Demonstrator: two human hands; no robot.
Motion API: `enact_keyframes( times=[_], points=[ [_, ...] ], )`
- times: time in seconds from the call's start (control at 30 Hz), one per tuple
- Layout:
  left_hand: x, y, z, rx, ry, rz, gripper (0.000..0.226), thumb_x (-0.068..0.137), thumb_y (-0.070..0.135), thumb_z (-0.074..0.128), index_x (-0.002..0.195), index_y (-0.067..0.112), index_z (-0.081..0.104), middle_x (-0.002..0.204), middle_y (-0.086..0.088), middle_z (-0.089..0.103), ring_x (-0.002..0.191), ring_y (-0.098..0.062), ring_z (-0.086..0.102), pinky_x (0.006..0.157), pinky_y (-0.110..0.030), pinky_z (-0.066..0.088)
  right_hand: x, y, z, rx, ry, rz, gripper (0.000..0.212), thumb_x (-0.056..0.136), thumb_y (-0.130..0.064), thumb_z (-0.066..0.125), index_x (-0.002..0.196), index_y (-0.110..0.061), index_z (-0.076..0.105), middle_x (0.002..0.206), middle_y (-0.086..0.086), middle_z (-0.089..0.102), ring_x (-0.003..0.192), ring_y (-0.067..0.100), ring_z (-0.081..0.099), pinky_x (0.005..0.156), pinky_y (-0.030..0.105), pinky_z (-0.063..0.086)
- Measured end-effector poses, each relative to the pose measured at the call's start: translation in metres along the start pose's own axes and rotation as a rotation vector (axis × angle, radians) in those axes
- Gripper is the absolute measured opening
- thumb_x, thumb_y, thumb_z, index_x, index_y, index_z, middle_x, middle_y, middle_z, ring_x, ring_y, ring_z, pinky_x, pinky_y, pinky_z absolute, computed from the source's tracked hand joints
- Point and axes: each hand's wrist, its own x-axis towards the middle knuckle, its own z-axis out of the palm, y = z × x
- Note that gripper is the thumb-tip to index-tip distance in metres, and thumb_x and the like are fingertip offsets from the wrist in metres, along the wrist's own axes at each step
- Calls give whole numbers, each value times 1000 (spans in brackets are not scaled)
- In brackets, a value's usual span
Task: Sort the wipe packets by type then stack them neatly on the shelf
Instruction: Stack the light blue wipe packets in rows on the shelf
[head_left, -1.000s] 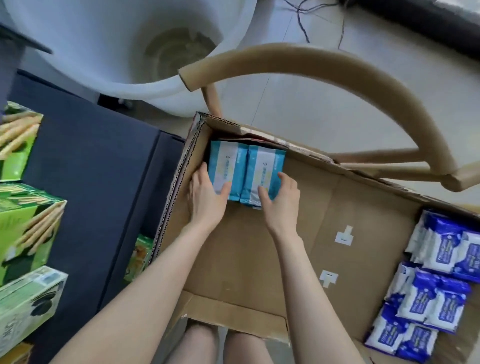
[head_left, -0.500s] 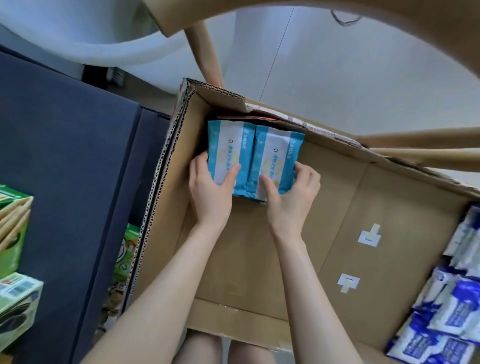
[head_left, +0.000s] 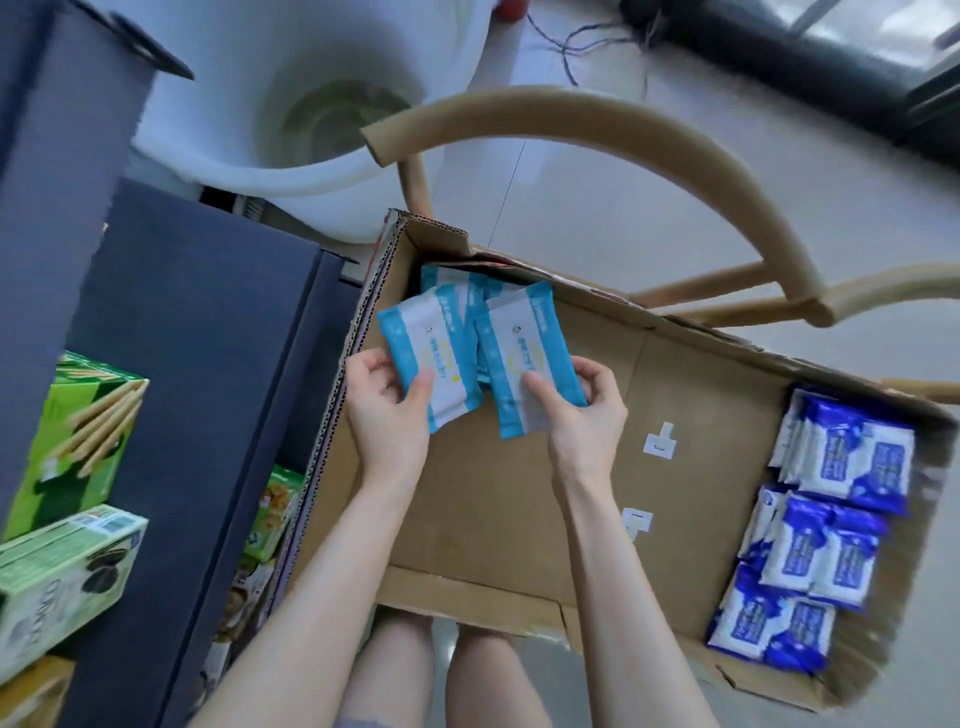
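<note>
My left hand (head_left: 387, 410) pinches a light-blue and white wipe packet (head_left: 434, 348) lifted over the far left corner of an open cardboard box (head_left: 509, 514). My right hand (head_left: 584, 415) pinches a second light-blue packet (head_left: 524, 353) beside it. More light-blue packets (head_left: 475, 291) lie beneath them in that corner. Several dark-blue and white wipe packets (head_left: 826, 519) lie stacked at the box's right end.
A dark shelf unit (head_left: 208, 364) stands left of the box, with green snack boxes (head_left: 78, 447) on it. A curved wooden chair (head_left: 649, 156) supports the box. A white tub (head_left: 332, 104) sits on the floor behind.
Both hands have lifted one light-blue packet each up from the stack in the box corner and pulled them toward me. The camera has tilted back.
</note>
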Motion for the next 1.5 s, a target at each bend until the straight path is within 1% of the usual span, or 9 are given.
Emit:
enact_keyframes(
  times=[0.1,0.23,0.4,0.63,0.9,1.03,1.2,1.4,1.5],
  points=[
    [-41,22,-22,-167,-25,-101,44,81,-13,62,114,13,47,105,0,64,93,-5,66,78,-24,56,-41,-18,-24,79,-30,20,27,74,-5,78,91,-17,61,83,-5,68,69,3,63,64,18,50],
    [-97,38,-59,-347,-39,-220,20,87,0,62,102,13,57,106,-7,67,99,-22,66,70,-35,57,-100,-27,-51,204,-119,120,25,75,-5,76,93,-16,62,87,0,73,73,12,66,64,24,52],
    [-177,31,-101,-420,29,-237,2,92,17,59,91,16,61,97,-6,69,85,-18,66,62,-27,53,-164,-26,-86,329,-294,174,27,77,-1,71,99,-12,61,95,6,73,85,21,67,77,33,54],
    [-298,-8,-156,-494,147,-71,11,88,7,63,98,12,63,95,-5,69,83,-15,66,75,-32,56,-249,-11,-142,385,-531,184,40,63,-3,74,100,-8,59,100,14,71,86,24,68,71,28,58],
    [-407,-14,-236,-547,292,142,20,84,-1,66,99,11,61,98,-8,69,81,-14,70,66,-27,58,-353,-28,-168,388,-833,133,28,72,-1,70,99,-1,62,96,12,72,82,21,70,73,29,59],
    [-446,6,-288,-613,408,285,18,87,3,63,102,12,60,99,-6,69,85,-18,70,61,-24,57,-409,-55,-154,384,-1023,98,28,78,-1,66,104,3,59,98,14,72,81,23,71,64,29,59],
    [-485,21,-361,-606,573,400,10,90,13,60,100,15,62,103,-5,69,93,-16,69,68,-33,60,-477,-76,-124,298,-1205,-1,18,84,-2,63,102,1,61,103,15,72,90,25,71,69,30,59],
    [-527,20,-461,-483,809,474,6,89,15,64,95,16,65,96,0,72,90,-14,69,64,-21,55,-569,-77,-75,175,-1514,-64,17,88,-9,62,104,-6,59,108,11,71,93,22,69,68,27,58],
    [-542,16,-512,-436,828,471,6,88,13,65,94,12,64,95,-5,72,92,-20,69,78,-38,57,-614,-68,-49,124,-1616,-86,12,89,-10,61,100,-9,58,107,11,70,89,21,69,65,28,57]
  ],
)
